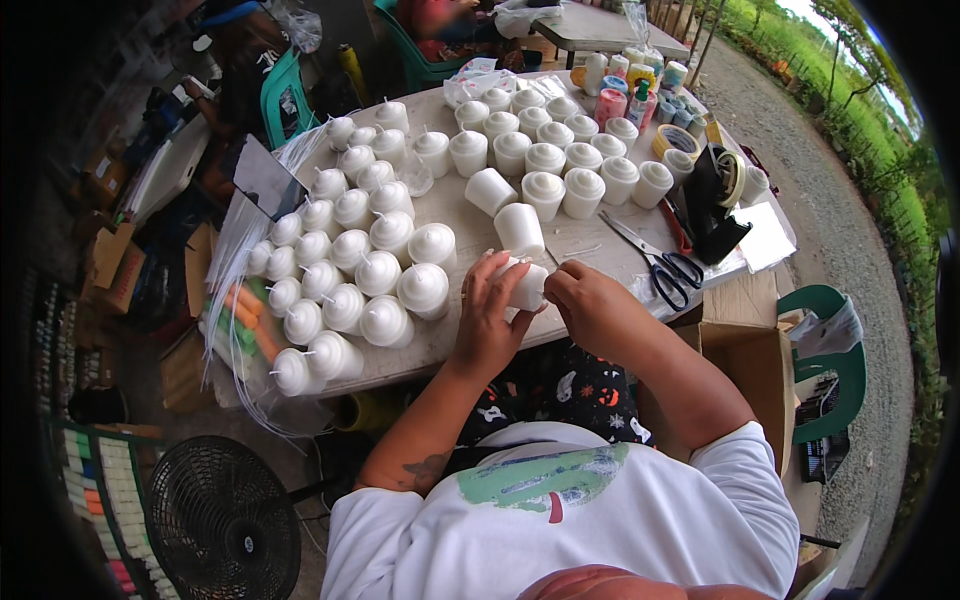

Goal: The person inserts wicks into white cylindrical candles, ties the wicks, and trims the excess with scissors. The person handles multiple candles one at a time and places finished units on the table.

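White candle lying on its side at the near worktop edge, gripped between both hands: left hand wrapped around it from eight o'clock, right hand pinching its end from three o'clock, fingers closed on it. Wicked white candles massed at ten o'clock, more upturned at twelve; black-handled scissors at two o'clock.

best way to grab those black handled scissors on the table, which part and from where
Take the scissors by the two black handle loops, coming from above on the near right side. They lie flat and slightly open, loops toward the table edge beside the right hand, blades pointing away toward the tape dispenser. The loops are the thickest, safest part and sit apart from the candles.
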Demonstrator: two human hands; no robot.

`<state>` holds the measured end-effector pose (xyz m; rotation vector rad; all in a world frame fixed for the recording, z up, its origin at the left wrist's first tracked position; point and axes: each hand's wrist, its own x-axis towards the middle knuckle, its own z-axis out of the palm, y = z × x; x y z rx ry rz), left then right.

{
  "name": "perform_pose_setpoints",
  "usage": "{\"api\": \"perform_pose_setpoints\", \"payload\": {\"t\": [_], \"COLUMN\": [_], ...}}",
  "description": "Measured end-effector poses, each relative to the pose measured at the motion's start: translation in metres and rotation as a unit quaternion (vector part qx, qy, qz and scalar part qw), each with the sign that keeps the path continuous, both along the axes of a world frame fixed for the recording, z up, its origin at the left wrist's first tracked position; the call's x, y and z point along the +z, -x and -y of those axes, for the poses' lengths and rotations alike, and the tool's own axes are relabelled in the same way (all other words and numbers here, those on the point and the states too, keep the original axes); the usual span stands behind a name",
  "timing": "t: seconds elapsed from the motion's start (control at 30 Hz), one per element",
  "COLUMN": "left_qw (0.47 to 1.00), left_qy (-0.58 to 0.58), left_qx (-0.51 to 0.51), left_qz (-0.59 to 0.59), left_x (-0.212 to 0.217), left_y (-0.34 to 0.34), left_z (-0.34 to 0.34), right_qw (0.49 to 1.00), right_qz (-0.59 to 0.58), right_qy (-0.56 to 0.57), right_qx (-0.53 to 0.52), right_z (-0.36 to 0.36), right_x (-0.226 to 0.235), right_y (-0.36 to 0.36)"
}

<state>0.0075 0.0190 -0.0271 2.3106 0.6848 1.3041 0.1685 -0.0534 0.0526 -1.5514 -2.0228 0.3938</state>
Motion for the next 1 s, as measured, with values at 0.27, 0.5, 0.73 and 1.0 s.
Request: {"api": "perform_pose_setpoints", "payload": {"t": [0.27, 0.5, 0.73, 1.0], "left_qw": [1.000, 1.000, 1.000, 1.000], "left_qy": [-0.010, 0.014, 0.010, 0.016], "left_qx": [-0.005, -0.001, 0.017, -0.005], "left_qz": [0.006, 0.017, 0.017, 0.022], "left_x": [-0.004, 0.004, 0.000, -0.001], "left_y": [-0.001, -0.003, -0.005, -0.005], "left_z": [0.000, 0.004, 0.003, 0.000], "right_qw": [0.999, 0.999, 0.976, 0.924], "right_qz": [0.028, -0.030, -0.202, -0.372], "right_qy": [0.027, -0.010, 0.028, 0.032], "right_qx": [0.001, -0.026, -0.080, -0.077], "right_z": [-0.003, -0.003, 0.005, 0.005], "right_x": [0.003, -0.003, -0.013, -0.044], "right_y": [-0.001, -0.005, -0.008, -0.005]}}
